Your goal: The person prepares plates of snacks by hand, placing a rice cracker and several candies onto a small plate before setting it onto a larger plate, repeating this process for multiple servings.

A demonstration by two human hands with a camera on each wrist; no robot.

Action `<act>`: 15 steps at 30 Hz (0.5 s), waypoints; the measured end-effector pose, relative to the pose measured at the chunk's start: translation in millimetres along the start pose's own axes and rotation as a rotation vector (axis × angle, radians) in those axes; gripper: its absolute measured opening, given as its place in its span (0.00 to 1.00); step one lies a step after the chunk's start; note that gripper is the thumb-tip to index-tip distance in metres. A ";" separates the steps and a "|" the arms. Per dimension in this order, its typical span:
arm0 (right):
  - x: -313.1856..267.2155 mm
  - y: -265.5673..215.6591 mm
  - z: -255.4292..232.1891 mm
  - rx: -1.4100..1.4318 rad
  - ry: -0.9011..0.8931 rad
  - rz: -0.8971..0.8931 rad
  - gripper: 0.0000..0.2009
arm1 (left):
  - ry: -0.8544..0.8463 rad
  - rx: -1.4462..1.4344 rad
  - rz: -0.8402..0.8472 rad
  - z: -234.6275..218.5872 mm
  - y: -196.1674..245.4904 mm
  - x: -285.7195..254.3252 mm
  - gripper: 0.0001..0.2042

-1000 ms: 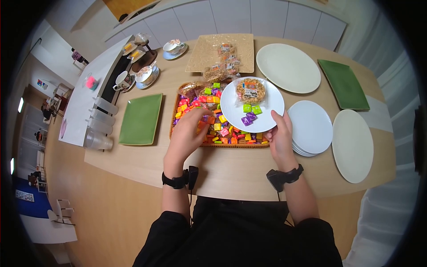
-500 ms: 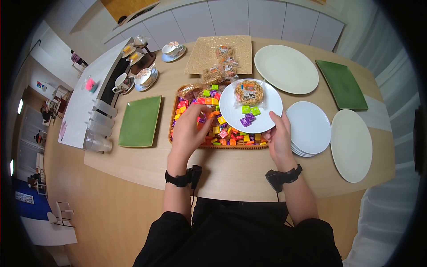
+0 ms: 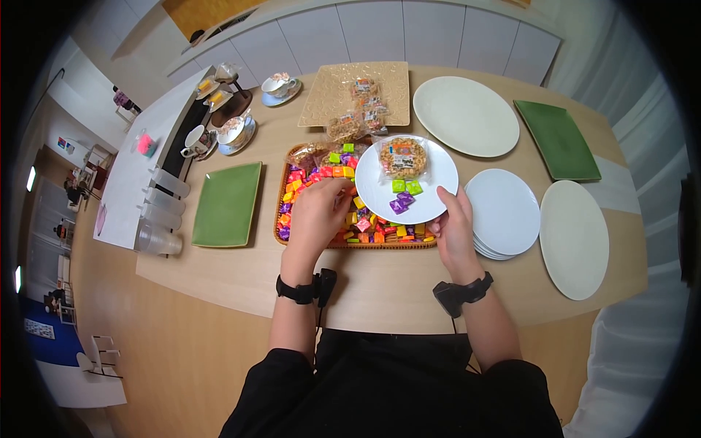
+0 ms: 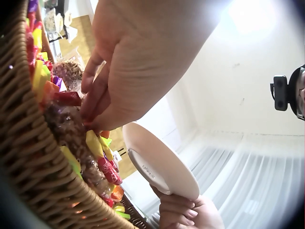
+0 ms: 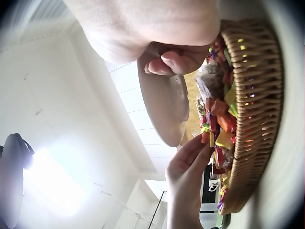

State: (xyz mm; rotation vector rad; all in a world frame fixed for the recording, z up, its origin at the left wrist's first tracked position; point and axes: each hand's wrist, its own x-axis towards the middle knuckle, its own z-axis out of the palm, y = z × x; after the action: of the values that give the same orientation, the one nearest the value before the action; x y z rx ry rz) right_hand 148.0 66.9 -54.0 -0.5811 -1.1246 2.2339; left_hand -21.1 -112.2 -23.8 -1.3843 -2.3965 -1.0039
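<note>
My right hand point(image 3: 458, 235) holds a white plate point(image 3: 370, 191) by its right rim, thumb on top and fingers beneath, tilted over the wicker basket point(image 3: 394, 246). On the plate lie a round wrapped nut cluster point(image 3: 403, 158), green candies point(image 3: 413, 187) and purple candies point(image 3: 401, 203). My left hand point(image 3: 315, 215) is down at the basket's heap of colourful wrapped candies point(image 3: 337, 172). Its thumb and fingertips pinch an orange-red wrapped candy point(image 5: 205, 138), seen best in the right wrist view. More wrapped nut clusters point(image 4: 71, 133) lie among the candies.
Right of the basket stands a stack of white plates point(image 3: 504, 212), beside oval plates point(image 3: 575, 241). Green plates point(image 3: 228, 204) lie at left and far right. Behind are a patterned beige platter point(image 3: 321, 95) with wrapped clusters, teacups point(image 3: 232, 131) and plastic cups point(image 3: 157, 239).
My left hand has shifted slightly right among the candies, its fingers drawing closer together. The right hand keeps holding the plate, its contents unchanged. The whole view has drifted slightly.
</note>
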 end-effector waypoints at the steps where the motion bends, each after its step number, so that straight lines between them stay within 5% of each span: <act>1: -0.2 -0.3 0.5 -0.001 0.000 0.000 0.12 | 0.019 0.009 0.024 1.3 -1.0 0.3 0.06; 15: -2.2 -3.1 2.8 0.003 0.010 0.002 0.12 | 0.098 -0.176 -0.114 -9.6 -6.3 -4.2 0.10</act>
State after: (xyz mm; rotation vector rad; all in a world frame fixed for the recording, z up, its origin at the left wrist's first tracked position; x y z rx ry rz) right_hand 148.9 65.3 -49.7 -0.5914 -1.1162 2.2316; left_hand -25.5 -123.4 -21.5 -1.2315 -2.3865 -1.3082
